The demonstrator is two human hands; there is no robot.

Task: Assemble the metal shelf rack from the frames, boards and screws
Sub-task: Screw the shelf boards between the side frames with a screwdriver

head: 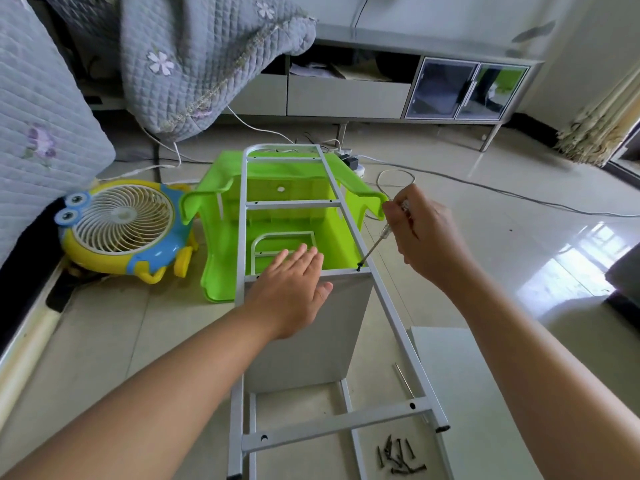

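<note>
Cartoon-faced yellow and blue plastic floor fan point(121, 226), far left on the tiled floor point(485, 237), idle. Bright green plastic stool point(277, 188), tipped on its side, propping the work. White-painted metal ladder frame point(394, 313), lying across the stool; a second like frame point(282, 237) shows below it through the rungs. White flat shelf board point(304, 337), standing on edge between the two frames; only this one appears fitted. Left hand point(291, 285): fingers straight and together, pressing flat on the board's top edge. Right hand point(422, 230): fingers curled round a clear-handled screwdriver point(379, 239), tip seated on a dark screw point(359, 265) at the board's right corner. Second white board point(460, 382), loose on the floor, right. Heap of dark screws point(398, 457), near bottom, unused. Judged early: upper rungs bare, several rung holes unfilled.
</note>
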